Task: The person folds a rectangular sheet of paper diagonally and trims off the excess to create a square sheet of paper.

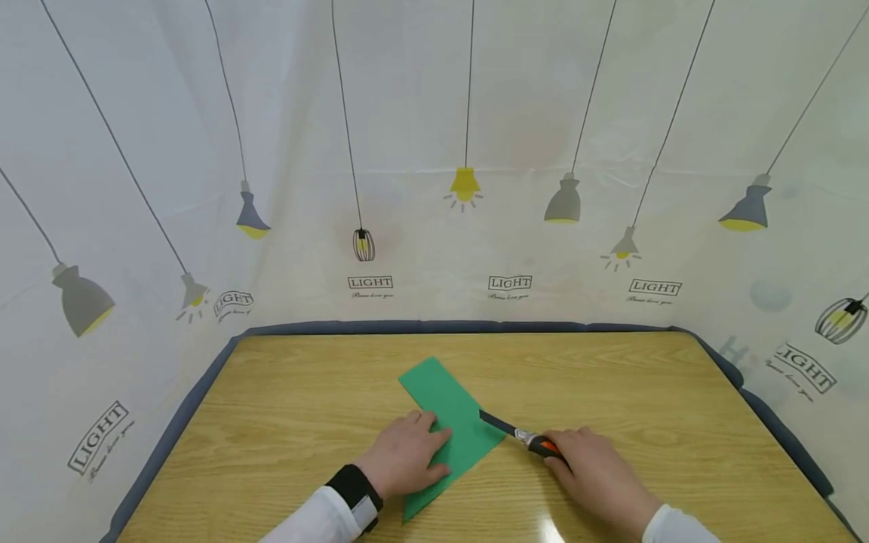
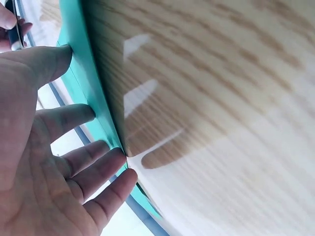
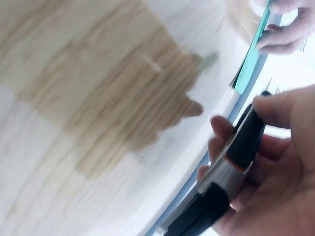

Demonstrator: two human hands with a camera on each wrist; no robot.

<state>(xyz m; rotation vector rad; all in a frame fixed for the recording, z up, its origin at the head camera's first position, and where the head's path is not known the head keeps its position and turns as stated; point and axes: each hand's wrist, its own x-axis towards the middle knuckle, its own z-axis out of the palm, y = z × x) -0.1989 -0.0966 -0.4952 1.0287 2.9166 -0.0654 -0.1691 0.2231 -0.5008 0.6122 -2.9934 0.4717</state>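
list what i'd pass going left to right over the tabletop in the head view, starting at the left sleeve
Left sleeve, black wristband, left grip, green paper, knife, right grip, right sleeve.

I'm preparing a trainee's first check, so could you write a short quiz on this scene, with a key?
1. Which grip holds the knife?
2. What does the left grip rest on? A) a book, B) green paper, C) a plate.
3. True or false: in the head view, the knife points away from the paper.

Key:
1. The right grip.
2. B.
3. False; it points toward the paper and overlaps it in that view.
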